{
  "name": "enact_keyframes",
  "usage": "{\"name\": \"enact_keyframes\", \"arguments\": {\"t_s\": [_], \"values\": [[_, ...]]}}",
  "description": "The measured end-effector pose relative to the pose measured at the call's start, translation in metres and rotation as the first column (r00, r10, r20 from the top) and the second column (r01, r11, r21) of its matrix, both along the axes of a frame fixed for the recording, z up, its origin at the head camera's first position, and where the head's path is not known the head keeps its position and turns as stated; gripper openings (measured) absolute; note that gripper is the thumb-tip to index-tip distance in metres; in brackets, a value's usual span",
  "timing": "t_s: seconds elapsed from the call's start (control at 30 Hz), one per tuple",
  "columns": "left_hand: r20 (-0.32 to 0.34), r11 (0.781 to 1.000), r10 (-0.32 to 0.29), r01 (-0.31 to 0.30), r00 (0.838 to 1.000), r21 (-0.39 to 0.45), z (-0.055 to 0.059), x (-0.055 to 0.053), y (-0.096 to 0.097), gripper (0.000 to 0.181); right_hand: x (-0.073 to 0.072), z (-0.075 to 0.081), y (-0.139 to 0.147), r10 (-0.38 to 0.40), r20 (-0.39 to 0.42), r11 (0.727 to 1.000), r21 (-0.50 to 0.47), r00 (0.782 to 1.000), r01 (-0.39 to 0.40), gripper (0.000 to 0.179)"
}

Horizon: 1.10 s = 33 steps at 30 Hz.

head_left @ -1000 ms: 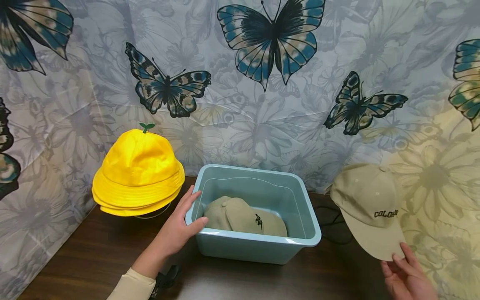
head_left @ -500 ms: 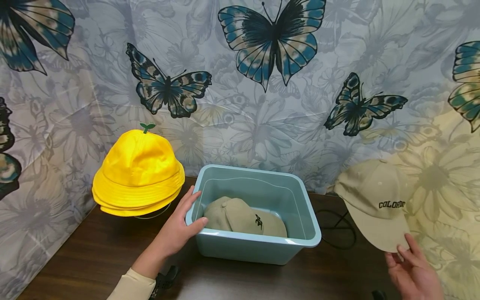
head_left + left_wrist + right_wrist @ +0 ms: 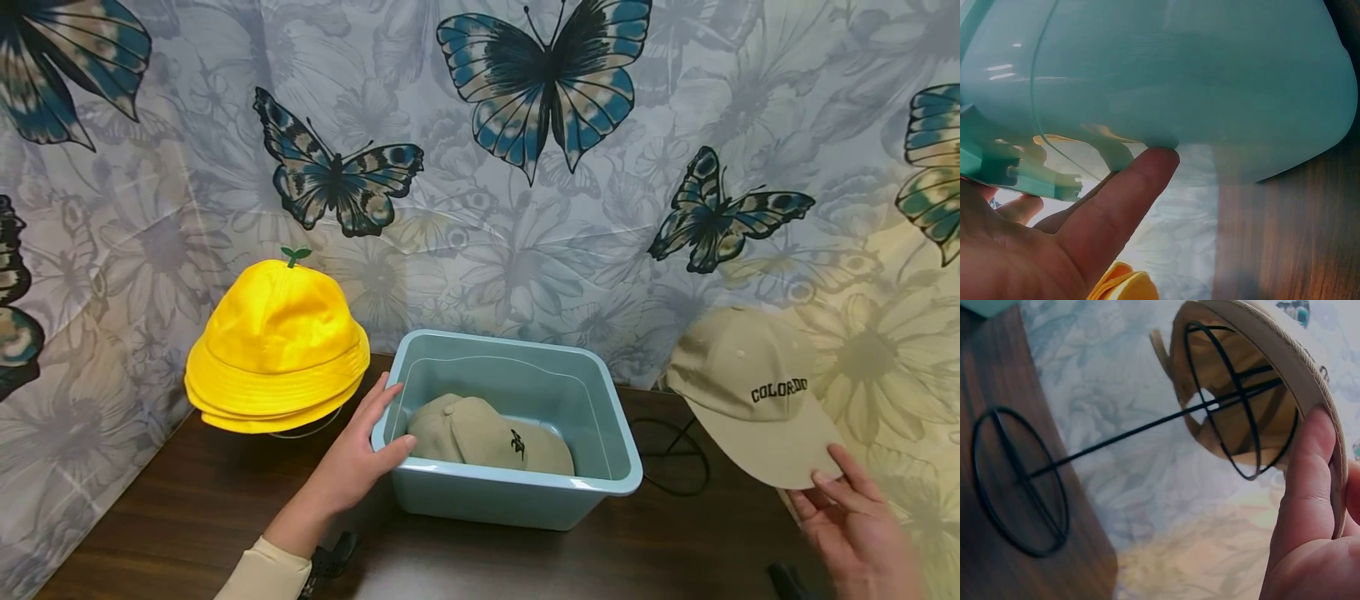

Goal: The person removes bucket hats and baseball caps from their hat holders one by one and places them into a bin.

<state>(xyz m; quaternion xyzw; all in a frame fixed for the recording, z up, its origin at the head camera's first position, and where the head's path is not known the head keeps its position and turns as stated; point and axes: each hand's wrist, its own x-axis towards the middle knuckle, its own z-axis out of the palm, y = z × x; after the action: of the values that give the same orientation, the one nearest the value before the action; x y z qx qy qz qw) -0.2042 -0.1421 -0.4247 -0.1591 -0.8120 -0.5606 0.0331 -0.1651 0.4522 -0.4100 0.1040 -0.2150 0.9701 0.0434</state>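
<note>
Below the fingers of both hands, I see through the cameras a dark wooden desk point(image 3: 172, 508); behind it hangs a butterfly cloth point(image 3: 480, 275). The left hand point(image 3: 348, 458), its fingers spread and nearly straight, rests against the rim of a blue-green tub point(image 3: 495, 502), where one beige cap point(image 3: 472, 433) lies. The right hand point(image 3: 858, 521) pinches between fingers and thumb the brim of the COLORADO cap point(image 3: 750, 367); one black wire stand point(image 3: 1129, 435) reaches inside. Beyond the left fingers sits a yellow hat point(image 3: 273, 325).
</note>
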Motion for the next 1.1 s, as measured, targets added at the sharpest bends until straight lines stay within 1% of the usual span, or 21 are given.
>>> {"name": "enact_keyframes", "arguments": {"t_s": [0.2, 0.27, 0.37, 0.43, 0.5, 0.63, 0.8, 0.97, 1.1], "values": [[-0.005, 1.0, -0.009, 0.009, 1.0, 0.008, 0.0, 0.0, 0.0, 0.076, 0.001, 0.011, 0.002, -0.063, -0.034, 0.991, 0.119, 0.997, 0.067, 0.048], [-0.004, 1.0, -0.012, 0.012, 1.0, 0.01, 0.0, 0.0, 0.0, 0.076, 0.001, 0.015, 0.002, -0.076, -0.063, 0.987, 0.138, 0.995, 0.084, 0.049], [-0.002, 1.0, -0.011, 0.011, 1.0, 0.008, 0.0, 0.0, -0.001, 0.077, 0.001, 0.024, 0.002, -0.078, -0.108, 0.985, 0.142, 0.991, 0.093, 0.049], [0.001, 1.0, -0.009, 0.009, 1.0, 0.007, 0.0, 0.0, -0.001, 0.077, 0.0, 0.031, 0.001, -0.053, -0.145, 0.99, 0.123, 0.988, 0.071, 0.05], [0.003, 1.0, -0.008, 0.008, 1.0, 0.007, 0.0, 0.0, -0.001, 0.078, -0.002, 0.037, 0.001, -0.037, -0.157, 0.993, 0.103, 0.987, 0.053, 0.05], [0.005, 1.0, -0.01, 0.009, 1.0, 0.012, 0.0, -0.001, -0.002, 0.078, -0.005, 0.048, 0.002, -0.04, -0.125, 0.994, 0.1, 0.991, 0.052, 0.049], [-0.002, 1.0, -0.021, 0.021, 1.0, 0.022, -0.002, -0.001, -0.001, 0.077, -0.008, 0.054, 0.005, -0.055, -0.091, 0.989, 0.131, 0.994, 0.066, 0.048], [-0.009, 0.999, -0.023, 0.023, 1.0, 0.024, -0.002, -0.001, -0.001, 0.077, -0.013, 0.062, 0.009, -0.025, -0.113, 0.984, 0.173, 0.993, 0.045, 0.047], [-0.011, 1.0, -0.02, 0.021, 1.0, 0.023, -0.001, -0.001, -0.002, 0.076, -0.019, 0.073, 0.009, -0.013, -0.121, 0.975, 0.221, 0.993, 0.04, 0.049]]}}
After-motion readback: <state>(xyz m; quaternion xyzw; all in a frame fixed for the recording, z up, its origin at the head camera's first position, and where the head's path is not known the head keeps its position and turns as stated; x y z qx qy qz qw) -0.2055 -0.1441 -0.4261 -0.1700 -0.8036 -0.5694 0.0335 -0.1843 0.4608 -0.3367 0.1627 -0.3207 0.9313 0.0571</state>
